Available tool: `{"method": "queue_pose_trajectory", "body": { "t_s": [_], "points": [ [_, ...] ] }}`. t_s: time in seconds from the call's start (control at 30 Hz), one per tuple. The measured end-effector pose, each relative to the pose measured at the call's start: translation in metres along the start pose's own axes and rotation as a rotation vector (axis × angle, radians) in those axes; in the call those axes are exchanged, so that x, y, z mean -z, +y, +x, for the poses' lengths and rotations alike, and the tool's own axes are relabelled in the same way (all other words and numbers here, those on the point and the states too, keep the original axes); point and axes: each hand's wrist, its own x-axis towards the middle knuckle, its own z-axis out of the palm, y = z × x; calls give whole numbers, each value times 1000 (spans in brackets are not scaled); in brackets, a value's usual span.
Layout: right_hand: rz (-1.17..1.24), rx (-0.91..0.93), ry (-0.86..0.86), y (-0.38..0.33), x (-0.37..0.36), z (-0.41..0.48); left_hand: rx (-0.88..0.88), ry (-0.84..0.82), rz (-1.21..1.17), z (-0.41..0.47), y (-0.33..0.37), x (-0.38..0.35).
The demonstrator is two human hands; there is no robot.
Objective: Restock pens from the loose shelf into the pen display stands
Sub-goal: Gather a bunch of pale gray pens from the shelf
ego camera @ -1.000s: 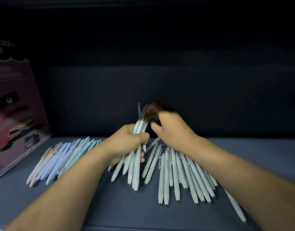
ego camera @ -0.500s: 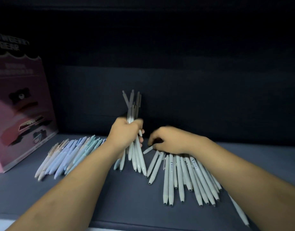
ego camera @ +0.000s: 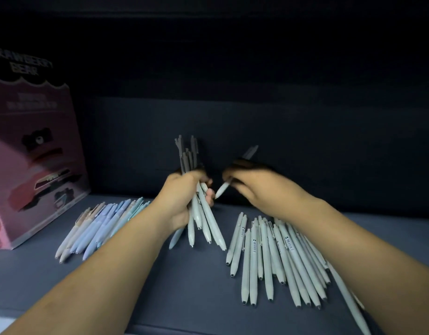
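My left hand (ego camera: 184, 197) grips a bundle of pale grey pens (ego camera: 203, 218) held upright over the dark shelf (ego camera: 160, 286), tips pointing down toward me. My right hand (ego camera: 254, 187) pinches a single pale pen (ego camera: 224, 188), tilted, its tip close to the bundle. Below my right forearm a loose pile of pale grey pens (ego camera: 269, 257) lies fanned on the shelf. A second group of pastel blue and beige pens (ego camera: 99, 226) lies to the left.
A pink cardboard display box (ego camera: 32, 165) with a bear print stands at the left of the shelf. The shelf's dark back wall (ego camera: 305, 141) rises just behind my hands. The shelf's front edge (ego camera: 208, 328) runs along the bottom.
My right hand rose from the loose pile with one pen and brought it toward the bundle. My left hand keeps hold of the bundle, roughly in place.
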Motion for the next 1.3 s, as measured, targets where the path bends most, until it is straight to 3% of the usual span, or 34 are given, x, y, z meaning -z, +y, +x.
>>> {"method": "queue_pose_trajectory", "body": {
  "t_s": [0.1,0.33,0.47,0.7,0.9,1.13,1.3],
  "points": [
    [-8,58,102,-4,3,-4,14,14,-19,5,0,6],
    [379,94,100,-38,-5,-9,-12,-69,13,-1,0,2],
    [519,-28,185,-40,-7,-6,-33,-75,67,-3,-3,-1],
    [722,-284,165,-44,-4,-2,-84,-60,13,-3,-6,-6],
    [851,-524,323,-41,-4,0,-131,-41,8,0,-6,-5],
    [1051,-597,396,-50,-13,0,-172,-84,15,-2,-10,-5],
    [1054,-526,407,-55,-13,-1,-258,-111,72,-3,-11,-7]
  ]
}}
